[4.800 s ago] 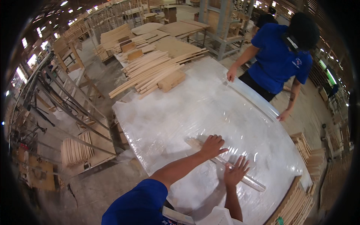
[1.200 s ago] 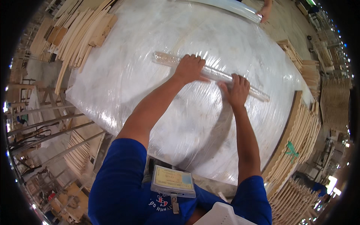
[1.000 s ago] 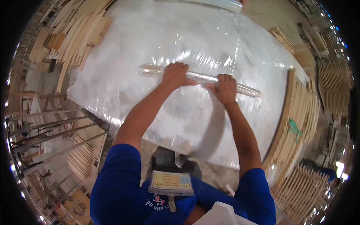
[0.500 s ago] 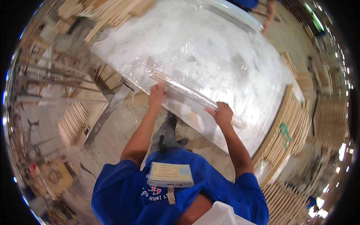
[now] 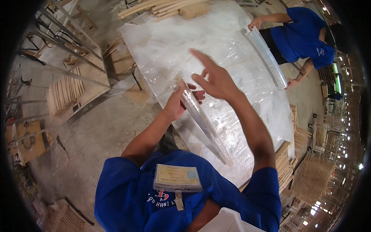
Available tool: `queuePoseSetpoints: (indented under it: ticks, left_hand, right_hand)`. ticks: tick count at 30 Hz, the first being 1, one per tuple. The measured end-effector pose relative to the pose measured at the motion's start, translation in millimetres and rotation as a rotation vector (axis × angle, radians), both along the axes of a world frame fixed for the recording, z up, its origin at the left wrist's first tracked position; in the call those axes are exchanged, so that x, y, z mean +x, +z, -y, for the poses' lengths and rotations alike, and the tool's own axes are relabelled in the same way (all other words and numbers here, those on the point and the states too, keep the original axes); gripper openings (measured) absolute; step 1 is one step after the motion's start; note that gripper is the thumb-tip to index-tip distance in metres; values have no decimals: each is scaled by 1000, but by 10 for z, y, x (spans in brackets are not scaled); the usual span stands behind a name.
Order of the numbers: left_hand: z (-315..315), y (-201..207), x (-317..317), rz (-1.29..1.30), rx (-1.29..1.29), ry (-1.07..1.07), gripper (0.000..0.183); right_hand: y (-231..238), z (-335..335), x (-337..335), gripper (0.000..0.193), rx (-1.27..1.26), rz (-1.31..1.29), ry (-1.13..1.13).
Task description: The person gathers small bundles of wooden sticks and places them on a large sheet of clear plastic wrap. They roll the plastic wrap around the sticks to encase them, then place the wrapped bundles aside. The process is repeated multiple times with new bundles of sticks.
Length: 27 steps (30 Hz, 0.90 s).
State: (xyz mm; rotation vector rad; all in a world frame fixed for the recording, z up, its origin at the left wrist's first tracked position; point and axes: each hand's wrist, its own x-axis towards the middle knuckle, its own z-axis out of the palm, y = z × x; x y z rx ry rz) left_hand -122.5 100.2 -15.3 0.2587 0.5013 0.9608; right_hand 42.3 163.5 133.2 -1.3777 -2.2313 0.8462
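A narrow roll of clear plastic film [image 5: 206,125] slants over the near edge of a wide, plastic-covered surface [image 5: 162,46]. Near the roll's far end, my left hand [image 5: 178,101] is wrapped around it, thumb on the near side and fingers showing beyond. My right hand [image 5: 217,80] hovers just right of that end, index finger stretched out toward the far left and thumb apart, with nothing in it. Shiny, wrinkled film lies across the surface beneath both hands.
At the far right a person [image 5: 305,36] in blue holds a wider film roll [image 5: 266,58] along the opposite edge. Wooden strips [image 5: 166,7] lie at the far edge, and stacked wood [image 5: 284,166] stands at the right. A metal rack [image 5: 69,42] is on the left.
My right hand has let go of the roll and risen toward the far left. My left hand now cradles the roll's end, and the roll is tilted more steeply. The co-worker has come into view.
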Motion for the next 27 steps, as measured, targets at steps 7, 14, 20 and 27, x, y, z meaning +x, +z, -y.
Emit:
queuePoseSetpoints:
  ticks: [7,14,20,27]
  left_hand:
    - [-35,340,-78,-155,122,81,67]
    - [-236,406,-87,-467,13,360,64]
    - [-568,371,-367,-228,-169,610,57]
    - [-90,-200,-1166,-461,-161,525,60]
  right_hand:
    - [58,-314,-199,27,-332,351,352]
    - [215,555,45,20,69,226,140]
    - [358,1809,1381,23,-49,-510,-608]
    - [723,2207,1960,25,122,-1403,-743]
